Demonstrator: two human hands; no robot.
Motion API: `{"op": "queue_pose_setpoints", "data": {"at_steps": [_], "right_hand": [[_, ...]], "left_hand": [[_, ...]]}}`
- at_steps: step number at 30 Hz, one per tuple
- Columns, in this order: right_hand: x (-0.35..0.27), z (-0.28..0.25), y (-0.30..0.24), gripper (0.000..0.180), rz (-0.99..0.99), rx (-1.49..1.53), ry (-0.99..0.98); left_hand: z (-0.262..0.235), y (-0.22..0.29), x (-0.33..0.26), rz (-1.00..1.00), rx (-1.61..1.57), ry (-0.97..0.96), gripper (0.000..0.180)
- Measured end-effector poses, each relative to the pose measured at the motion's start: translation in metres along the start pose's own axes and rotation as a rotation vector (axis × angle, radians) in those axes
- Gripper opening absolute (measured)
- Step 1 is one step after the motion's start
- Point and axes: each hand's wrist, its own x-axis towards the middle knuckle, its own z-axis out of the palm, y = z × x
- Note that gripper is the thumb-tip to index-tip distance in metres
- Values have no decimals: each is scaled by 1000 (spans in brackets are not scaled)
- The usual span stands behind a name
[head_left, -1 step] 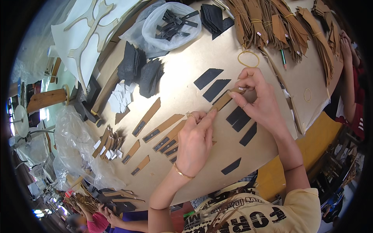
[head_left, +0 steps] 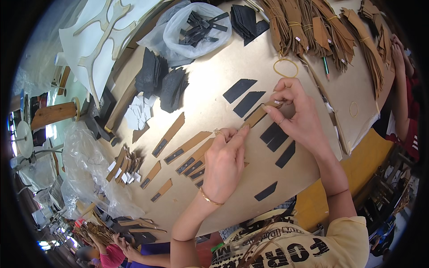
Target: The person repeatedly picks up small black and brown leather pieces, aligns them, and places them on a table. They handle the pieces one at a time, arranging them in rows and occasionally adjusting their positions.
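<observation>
Strip (head_left: 256,118), single and brown, sits over the table (head_left: 223,203) between two hands, long axis slanting, white-tagged end toward upper right. I see the left hand (head_left: 225,151) gripping its near end, the right hand (head_left: 300,117) pinching the other. One pencil (head_left: 326,67) lies beyond. Nothing has visibly shifted since the earlier frame.

Bare worktop (head_left: 203,85) on the near side of the plastic bag (head_left: 172,27) left room to pass; black stacks (head_left: 147,73) blocked the bag's near left, a black pile (head_left: 243,22) its right.
</observation>
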Motion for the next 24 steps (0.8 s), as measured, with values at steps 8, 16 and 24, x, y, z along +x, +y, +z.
{"op": "queue_pose_setpoints", "data": {"at_steps": [8,16,24], "right_hand": [[1,-2,-2,34,-36,-59,2],[1,0,-2,35,1,-12,9],[1,-1,-5,35,-10,-39,-4]], "left_hand": [[2,-1,1,23,45,8,38],[4,2,-1,25,142,-16,43],[9,2,-4,34,209,-21,45]]}}
